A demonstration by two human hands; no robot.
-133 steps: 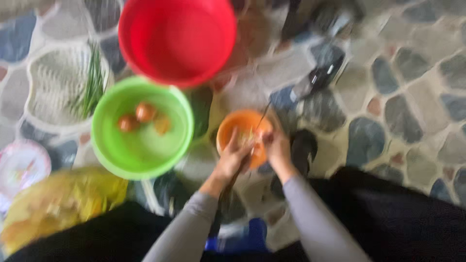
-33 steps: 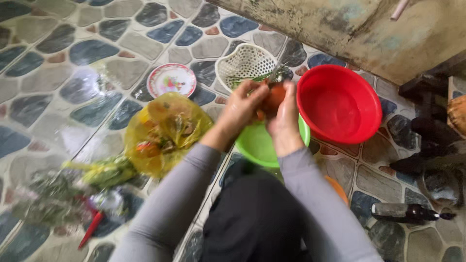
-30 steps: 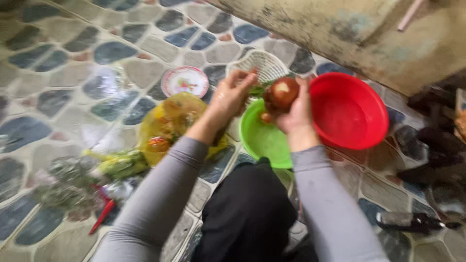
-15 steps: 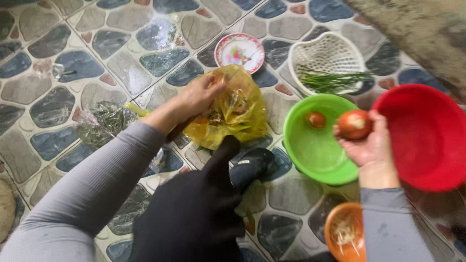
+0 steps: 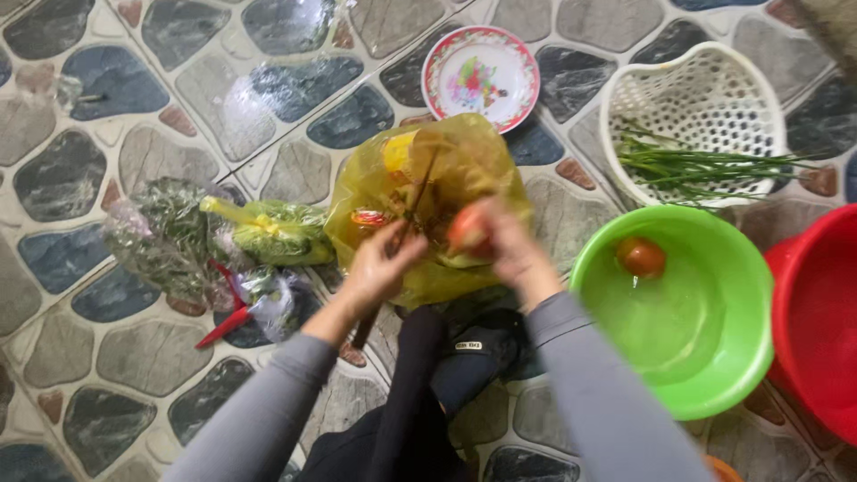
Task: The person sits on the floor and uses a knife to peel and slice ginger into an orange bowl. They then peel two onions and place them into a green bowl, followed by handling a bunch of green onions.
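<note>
My right hand [image 5: 513, 254] grips a round reddish vegetable [image 5: 468, 229] over a crumpled yellow plastic bag [image 5: 420, 170] on the stone-pattern floor. My left hand [image 5: 379, 272] is closed around a thin dark knife-like tool [image 5: 420, 192], which points up across the bag toward the vegetable. The two hands are close together but apart. A second reddish vegetable [image 5: 641, 256] sits in water in the green bowl [image 5: 714, 375] to the right. My dark-trousered knees are below the hands.
A red basin [image 5: 817, 312] is at the right edge. A white basket [image 5: 705, 80] holds green chives [image 5: 696, 165]. A small patterned plate [image 5: 480, 76] lies at the top. Bags of greens [image 5: 263, 232] and a red strip [image 5: 223, 326] lie to the left.
My right hand has carried the vegetable from above the green bowl leftward over the yellow bag. My left hand has left the bag's opening and now grips the thin dark tool.
</note>
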